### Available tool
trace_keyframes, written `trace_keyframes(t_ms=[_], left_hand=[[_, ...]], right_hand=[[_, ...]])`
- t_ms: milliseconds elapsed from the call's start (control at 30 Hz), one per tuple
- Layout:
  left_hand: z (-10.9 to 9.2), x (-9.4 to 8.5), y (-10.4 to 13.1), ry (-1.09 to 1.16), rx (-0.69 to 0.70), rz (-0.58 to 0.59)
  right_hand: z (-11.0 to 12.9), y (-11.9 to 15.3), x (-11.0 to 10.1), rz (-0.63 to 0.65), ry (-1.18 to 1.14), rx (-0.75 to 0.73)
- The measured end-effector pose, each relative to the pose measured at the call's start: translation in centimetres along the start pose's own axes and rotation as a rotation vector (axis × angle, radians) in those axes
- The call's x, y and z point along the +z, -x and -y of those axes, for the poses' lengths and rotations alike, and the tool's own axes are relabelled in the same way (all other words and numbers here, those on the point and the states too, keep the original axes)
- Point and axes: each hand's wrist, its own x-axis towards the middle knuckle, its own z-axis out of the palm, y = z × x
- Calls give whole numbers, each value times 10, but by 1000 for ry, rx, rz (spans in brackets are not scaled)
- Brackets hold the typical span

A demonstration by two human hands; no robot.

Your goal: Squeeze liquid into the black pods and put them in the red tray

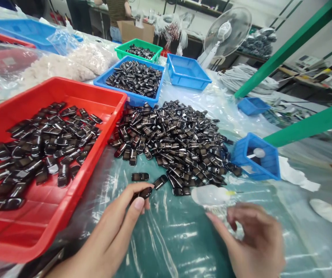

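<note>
My left hand (122, 220) pinches a small glossy dark plastic casing (146, 192) between thumb and fingertips. Just beyond it, two similar casings (140, 177) lie on the clear-sheeted green table. My right hand (249, 235) is slightly blurred, thumb apart from the curled fingers, with nothing visible between them. Near its fingertips lies a translucent white squeeze bottle (209, 194) with a yellow needle tip. Small clear items (222, 211) show partly behind the right fingers; their kind is unclear. A large pile of dark casings (180, 143) spreads across the table ahead.
At left, a red tray (96, 162) holds many casings. Behind the pile stand a blue tray (100, 80) and a green tray (119, 50) of dark pieces. A blue bin (258, 170), green posts (313, 121) and a fan (226, 31) stand right. A person (118, 13) is behind.
</note>
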Motion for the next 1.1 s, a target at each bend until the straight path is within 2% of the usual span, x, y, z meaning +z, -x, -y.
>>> trace_keyframes(t_ms=[133,233,333,433,533,633,800,933,1100], left_hand=[[0,-7,9,-108,8,70],[3,-8,13,-145,68,99],[3,-8,11,-136,193,131],[2,-8,11,-182,245,161],[3,-10,14,-293,243,202],[4,-11,16,-311,270,228],[0,-12,13,-255,329,241],[-1,-12,11,-252,366,303],[2,-12,8,-305,433,318]], right_hand=[[20,12,8,207,79,-151],[32,0,28,631,315,-496],[36,-19,48,685,315,-549],[34,-27,56,694,278,-508],[29,-26,56,727,220,-414],[28,-27,53,753,96,-261],[41,-37,40,760,-341,134],[51,-39,32,813,-735,452],[53,-34,35,809,-987,716]])
